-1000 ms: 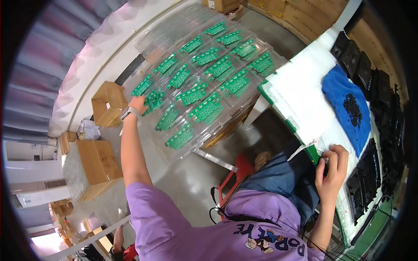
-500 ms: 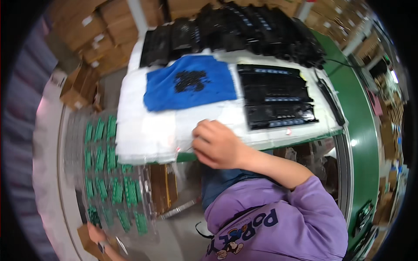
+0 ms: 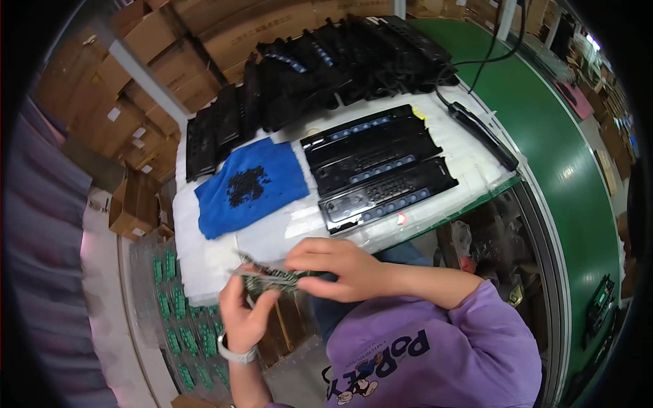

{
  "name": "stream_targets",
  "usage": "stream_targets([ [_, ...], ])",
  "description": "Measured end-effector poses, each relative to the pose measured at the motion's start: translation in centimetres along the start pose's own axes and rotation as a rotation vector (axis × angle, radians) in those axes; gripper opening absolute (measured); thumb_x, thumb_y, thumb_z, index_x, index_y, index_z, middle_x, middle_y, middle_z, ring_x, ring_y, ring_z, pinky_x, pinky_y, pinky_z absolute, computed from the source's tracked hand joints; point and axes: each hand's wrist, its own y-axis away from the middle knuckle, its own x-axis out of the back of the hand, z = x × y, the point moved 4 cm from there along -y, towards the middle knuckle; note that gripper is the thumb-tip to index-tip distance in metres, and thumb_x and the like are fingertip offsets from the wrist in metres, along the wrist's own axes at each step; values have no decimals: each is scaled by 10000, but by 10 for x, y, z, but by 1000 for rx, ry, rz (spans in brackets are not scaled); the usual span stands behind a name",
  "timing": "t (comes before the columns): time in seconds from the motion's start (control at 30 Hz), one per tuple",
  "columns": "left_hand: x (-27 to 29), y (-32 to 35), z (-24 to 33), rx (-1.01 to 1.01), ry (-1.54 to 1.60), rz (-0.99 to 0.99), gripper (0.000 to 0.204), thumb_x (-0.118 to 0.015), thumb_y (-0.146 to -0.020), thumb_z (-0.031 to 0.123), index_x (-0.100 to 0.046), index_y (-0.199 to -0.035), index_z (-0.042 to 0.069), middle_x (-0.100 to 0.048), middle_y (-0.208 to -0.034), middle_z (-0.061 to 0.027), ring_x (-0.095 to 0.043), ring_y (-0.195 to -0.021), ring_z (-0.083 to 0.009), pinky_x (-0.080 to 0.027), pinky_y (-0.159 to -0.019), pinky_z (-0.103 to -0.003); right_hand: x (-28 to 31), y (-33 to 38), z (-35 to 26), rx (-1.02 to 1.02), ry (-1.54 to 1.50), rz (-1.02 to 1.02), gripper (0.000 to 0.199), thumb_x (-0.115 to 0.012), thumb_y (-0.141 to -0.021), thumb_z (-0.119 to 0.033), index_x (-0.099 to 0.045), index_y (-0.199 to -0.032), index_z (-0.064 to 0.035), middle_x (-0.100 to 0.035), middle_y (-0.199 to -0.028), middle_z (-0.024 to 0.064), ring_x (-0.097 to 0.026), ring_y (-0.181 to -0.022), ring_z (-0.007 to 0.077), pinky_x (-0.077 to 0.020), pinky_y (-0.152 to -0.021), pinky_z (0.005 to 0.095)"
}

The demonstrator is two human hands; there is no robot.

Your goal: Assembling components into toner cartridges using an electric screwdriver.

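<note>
Just off the near edge of the white-covered table [image 3: 194, 255], a green circuit board [image 3: 265, 282] is held between my two hands. My left hand [image 3: 246, 314] grips its left side, thumb in front. My right hand [image 3: 340, 268] has its fingers closed on the board's right end. Whether it is one board or more than one, I cannot tell. Beyond my right hand lie black plastic panels [image 3: 388, 190] with rows of round bluish spots. A blue cloth [image 3: 289, 173] to their left bears a heap of small black parts [image 3: 246, 185].
More black panels [image 3: 299, 81] are stacked along the table's far side. A black corded hand tool [image 3: 484, 136] lies at the right. Clear trays of green boards [image 3: 194, 340] stand at lower left. A green surface [image 3: 544, 143] runs along the right; cardboard boxes [image 3: 224, 34] are behind.
My left hand has come up from the trays at lower left, bringing a circuit board to the middle. My right hand now grips it too. The whole view has turned.
</note>
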Motion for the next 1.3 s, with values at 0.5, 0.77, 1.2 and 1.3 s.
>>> stream_targets([
  [0.5, -114, -133, -5, 346, 933, -221, 265, -604, -842, 117, -499, -1042, -20, -591, -974, -132, -613, -865, -243, -510, -783, -366, 203, 5, -1, 410, 1188, 195, 149, -656, -629, -13, -615, -769, 19, -566, -676, 66, -539, -556, 156, -406, -463, 243],
  [0.77, -106, -176, -33, 378, 953, -210, 262, -571, -859, 124, -483, -1045, -38, -566, -1002, -154, -598, -909, -268, -530, -767, -414, 186, -32, 86, 648, 1368, -316, 107, -531, -562, -159, -489, -571, -61, -423, -614, 9, -448, -607, 147, -317, -481, 238],
  [1.2, -99, -177, -59, 469, 920, -130, 345, -578, -828, 100, -477, -1128, -39, -491, -1181, -211, -523, -1080, -317, -515, -806, -380, 201, -61, 126, 63, 991, -394, 108, -602, -602, -126, -549, -644, -42, -463, -695, 34, -496, -701, 159, -392, -492, 267],
  [1.3, -100, -179, -58, 500, 932, -117, 374, -580, -819, 99, -471, -1148, -40, -462, -1236, -228, -484, -1139, -328, -499, -830, -374, 207, -63, 131, -63, 936, -318, 263, -691, -603, -122, -609, -836, -32, -548, -840, 39, -545, -759, 164, -412, -534, 269],
])
